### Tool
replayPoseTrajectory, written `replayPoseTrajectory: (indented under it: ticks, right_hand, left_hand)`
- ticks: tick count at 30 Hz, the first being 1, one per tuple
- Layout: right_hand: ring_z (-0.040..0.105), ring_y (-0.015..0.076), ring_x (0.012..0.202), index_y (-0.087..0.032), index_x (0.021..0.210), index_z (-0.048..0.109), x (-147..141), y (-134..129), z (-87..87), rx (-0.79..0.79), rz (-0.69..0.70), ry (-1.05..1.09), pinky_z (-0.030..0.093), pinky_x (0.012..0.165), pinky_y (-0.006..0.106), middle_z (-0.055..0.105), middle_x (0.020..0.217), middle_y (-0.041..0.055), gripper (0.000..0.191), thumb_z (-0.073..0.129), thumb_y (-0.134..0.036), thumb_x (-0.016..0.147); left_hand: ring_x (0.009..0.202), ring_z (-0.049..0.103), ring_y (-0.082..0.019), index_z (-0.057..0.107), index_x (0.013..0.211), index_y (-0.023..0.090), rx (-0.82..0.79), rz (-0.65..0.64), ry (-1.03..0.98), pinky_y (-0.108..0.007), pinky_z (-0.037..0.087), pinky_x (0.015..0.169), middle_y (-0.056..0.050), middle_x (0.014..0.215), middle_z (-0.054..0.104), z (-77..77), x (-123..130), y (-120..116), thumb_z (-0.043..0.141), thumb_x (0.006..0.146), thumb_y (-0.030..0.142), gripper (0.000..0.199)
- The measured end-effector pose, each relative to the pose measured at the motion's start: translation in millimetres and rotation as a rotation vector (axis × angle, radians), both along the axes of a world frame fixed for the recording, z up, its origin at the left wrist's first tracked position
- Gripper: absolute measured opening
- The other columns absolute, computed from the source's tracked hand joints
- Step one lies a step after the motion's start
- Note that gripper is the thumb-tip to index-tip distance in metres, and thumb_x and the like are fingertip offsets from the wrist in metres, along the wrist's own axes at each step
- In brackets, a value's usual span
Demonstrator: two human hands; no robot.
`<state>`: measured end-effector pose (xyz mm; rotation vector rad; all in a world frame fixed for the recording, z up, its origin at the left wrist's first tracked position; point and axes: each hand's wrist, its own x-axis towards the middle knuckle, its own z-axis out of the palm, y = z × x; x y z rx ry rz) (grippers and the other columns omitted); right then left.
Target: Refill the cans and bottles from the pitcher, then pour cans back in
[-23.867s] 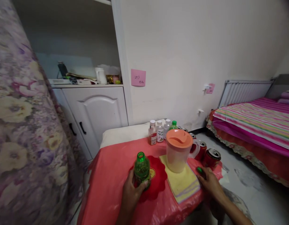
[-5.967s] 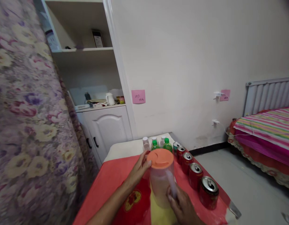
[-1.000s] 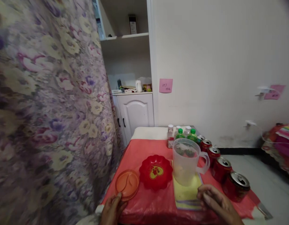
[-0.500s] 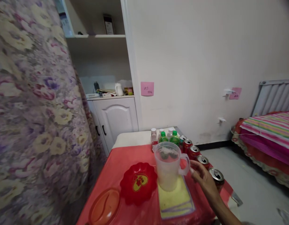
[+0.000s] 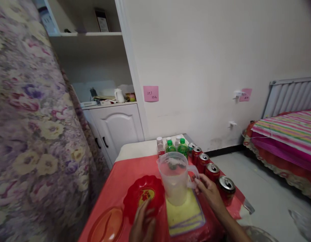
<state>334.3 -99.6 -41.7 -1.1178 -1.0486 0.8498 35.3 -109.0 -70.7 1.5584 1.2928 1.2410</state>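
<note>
Right hand is touching an uncovered jug at the handle, grip unclear.
The jug is standing on a yellow cloth, its contents unclear; the left hand, fingers parted, is hovering over a red dish.

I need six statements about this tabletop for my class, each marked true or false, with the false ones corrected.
1. The jug stands on the cloth. True.
2. The jug is covered. False: the lid lies left of the dish.
3. The right hand is at the jug's handle. True.
4. The left hand is on the jug. False: that hand is by the dish.
5. Cans stand in a row. True.
6. All visible bottle caps are white. False: two bottles have green caps.
</note>
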Motion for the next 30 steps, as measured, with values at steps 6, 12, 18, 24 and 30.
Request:
replayPoseTrajectory:
  ticks: [6, 12, 18, 24, 30]
  right_hand:
    - [0.057, 0.0176, 0.058, -0.018, 0.093, 0.065, -3.3, -13.9, -5.7, -0.005, -0.049, -0.059, 0.042, 0.061, 0.029, 0.059, 0.060, -0.0026, 0.038, 0.062, -0.055, 0.085]
    - [0.060, 0.0184, 0.057, -0.020, 0.090, 0.063, -16.2, -23.2, -5.5, -0.003, -0.051, -0.117, 0.042, 0.059, 0.027, 0.061, 0.057, -0.0027, 0.038, 0.059, -0.058, 0.088]
    - [0.062, 0.0182, 0.056, -0.021, 0.087, 0.061, -26.8, -29.8, -5.5, 0.004, -0.063, -0.197, 0.044, 0.059, 0.026, 0.062, 0.057, -0.0022, 0.035, 0.057, -0.055, 0.090]
    - [0.060, 0.0158, 0.055, -0.020, 0.093, 0.061, -26.1, -34.0, -6.6, -0.029, 0.005, -0.143, 0.045, 0.055, 0.024, 0.059, 0.061, -0.0036, 0.031, 0.061, -0.050, 0.087]
    - [0.062, 0.0173, 0.058, -0.019, 0.119, 0.063, -17.1, -39.2, -14.0, -0.014, -0.062, -0.292, 0.052, 0.057, 0.028, 0.068, 0.080, 0.0023, 0.039, 0.063, -0.032, 0.082]
  left_hand:
    - [0.137, 0.051, -0.029, 0.041, 0.145, 0.016, -0.006, -0.178, -0.046, -0.044, 0.046, 0.112, -0.017, 0.155, 0.045, 24.7, 72.9, 29.3, 0.058, 0.086, 0.042, 0.066]
    - [0.138, 0.049, -0.030, 0.039, 0.145, 0.015, 0.031, -0.159, -0.087, -0.047, 0.043, 0.114, -0.020, 0.156, 0.042, 22.2, 83.2, 36.4, 0.055, 0.088, 0.043, 0.065]
    - [0.139, 0.048, -0.028, 0.046, 0.141, 0.018, 0.022, -0.118, -0.122, -0.043, 0.044, 0.113, -0.017, 0.154, 0.046, 12.8, 79.5, 38.2, 0.057, 0.087, 0.045, 0.061]
    - [0.140, 0.047, -0.031, 0.042, 0.144, 0.017, 0.021, -0.150, -0.113, -0.048, 0.041, 0.115, -0.020, 0.156, 0.042, -1.0, 79.7, 35.5, 0.057, 0.087, 0.044, 0.065]
    - [0.135, 0.053, -0.028, 0.044, 0.141, 0.015, 0.018, -0.118, -0.033, -0.044, 0.046, 0.112, -0.019, 0.150, 0.049, -33.6, 77.6, 22.0, 0.054, 0.089, 0.042, 0.060]
